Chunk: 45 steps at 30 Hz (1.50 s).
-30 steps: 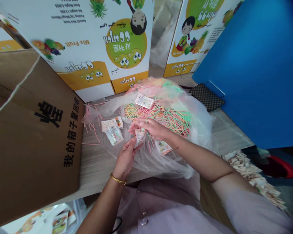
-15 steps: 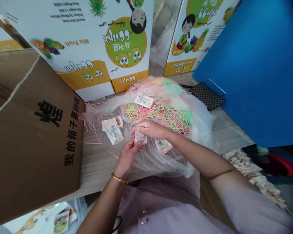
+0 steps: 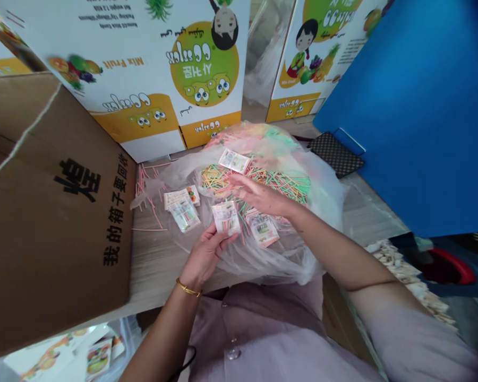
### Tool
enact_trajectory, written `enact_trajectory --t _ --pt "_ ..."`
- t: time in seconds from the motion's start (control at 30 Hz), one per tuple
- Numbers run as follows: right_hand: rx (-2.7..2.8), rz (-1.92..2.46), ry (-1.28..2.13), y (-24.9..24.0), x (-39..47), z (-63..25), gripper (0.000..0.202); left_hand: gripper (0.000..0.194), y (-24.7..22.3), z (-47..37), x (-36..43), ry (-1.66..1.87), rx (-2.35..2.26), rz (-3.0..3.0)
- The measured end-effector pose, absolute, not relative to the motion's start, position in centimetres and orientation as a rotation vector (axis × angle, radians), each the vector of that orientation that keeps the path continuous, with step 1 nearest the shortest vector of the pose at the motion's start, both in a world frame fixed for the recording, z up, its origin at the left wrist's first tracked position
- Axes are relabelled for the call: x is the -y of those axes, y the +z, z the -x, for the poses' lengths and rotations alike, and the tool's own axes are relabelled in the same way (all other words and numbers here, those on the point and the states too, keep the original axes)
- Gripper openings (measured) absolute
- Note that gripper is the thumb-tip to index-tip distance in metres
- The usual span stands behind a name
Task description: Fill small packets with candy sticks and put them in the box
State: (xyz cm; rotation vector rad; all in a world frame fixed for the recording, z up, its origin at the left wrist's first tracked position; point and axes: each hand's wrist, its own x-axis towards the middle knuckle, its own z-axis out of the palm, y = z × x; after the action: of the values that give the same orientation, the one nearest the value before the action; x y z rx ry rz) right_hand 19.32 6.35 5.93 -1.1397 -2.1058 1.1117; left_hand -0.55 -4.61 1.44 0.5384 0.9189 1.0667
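Note:
My left hand [image 3: 207, 248] pinches the lower edge of a small printed candy packet [image 3: 225, 216], with coloured sticks showing through its clear part. Just right of it, my right hand [image 3: 257, 195] hovers over the heap of candy sticks [image 3: 289, 187], fingers apart and holding nothing. The pink, green and yellow sticks lie in a large clear plastic bag [image 3: 326, 196] spread open on the table. One packet [image 3: 235, 161] rests on top of the heap, and another packet [image 3: 263, 228] lies below my right wrist. Several more packets [image 3: 185, 215] overlap to the left.
A brown carton [image 3: 59, 212] stands at the left, with loose pink sticks [image 3: 149, 204] beside it. Printed white boxes [image 3: 143, 79] line the back. A blue panel [image 3: 414, 122] and a checkered pouch [image 3: 336, 154] are at the right. A plastic bin [image 3: 129, 339] with packets sits lower left.
My right hand has come off the packet and moved up and right over the sticks. The packet in my left hand is now upright and more fully visible.

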Motion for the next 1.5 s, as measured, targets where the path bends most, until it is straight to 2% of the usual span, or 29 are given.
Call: enact_trajectory --t 0.1,0.2,0.37,0.5,0.6,0.67,0.77,0.87,1.0,1.07,1.27,1.4,1.5 --pt "2.196 0.886 1.439 5.5 -5.6 -18.1 0.05 0.033 1.6 0.4 4.8 1.041 -0.917 -0.537" --pt "2.052 0.859 1.534 5.4 -6.0 -17.5 0.045 0.035 1.8 0.4 5.1 1.008 -0.915 -0.538" --pt "2.137 0.841 1.544 4.8 -6.8 -17.6 0.032 0.038 1.5 0.5 5.3 1.078 -0.95 -0.552" --pt "2.055 0.866 1.553 4.5 -6.2 -17.5 0.032 0.041 0.8 0.0 5.3 1.098 -1.015 -0.576" --pt "2.235 0.958 1.443 4.7 -5.9 -16.8 0.021 0.047 0.1 0.4 5.5 1.125 -1.092 -0.679" --pt "2.261 1.027 1.308 4.7 -6.0 -15.8 0.02 0.046 -0.5 1.4 6.1 1.211 -1.264 -0.83" --pt "2.211 1.079 1.207 3.8 -6.5 -12.9 0.021 0.034 -1.2 3.7 7.6 1.342 -1.712 -1.164" --pt "2.277 1.046 1.235 2.0 -7.1 -8.9 0.021 0.03 -1.8 5.4 9.0 1.209 -1.92 -1.602" --pt "2.253 1.134 1.093 0.9 -7.7 -5.6 0.01 0.054 -2.8 5.2 9.3 0.799 -1.923 -2.007" --pt "2.164 1.182 0.974 1.7 -7.9 -6.5 0.011 0.064 -3.3 4.7 9.0 0.664 -1.971 -2.046" --pt "2.137 1.434 0.738 5.2 -6.5 -18.8 0.018 0.065 -3.7 4.1 8.7 0.652 -2.032 -2.115" --pt "2.137 1.822 0.467 3.4 -2.7 -25.1 0.023 0.067 -3.7 3.7 8.6 0.614 -2.044 -2.15" --pt "2.171 1.877 0.426 0.6 -0.4 -25.7 0.029 0.068 -3.4 3.2 8.3 0.646 -2.046 -2.176"
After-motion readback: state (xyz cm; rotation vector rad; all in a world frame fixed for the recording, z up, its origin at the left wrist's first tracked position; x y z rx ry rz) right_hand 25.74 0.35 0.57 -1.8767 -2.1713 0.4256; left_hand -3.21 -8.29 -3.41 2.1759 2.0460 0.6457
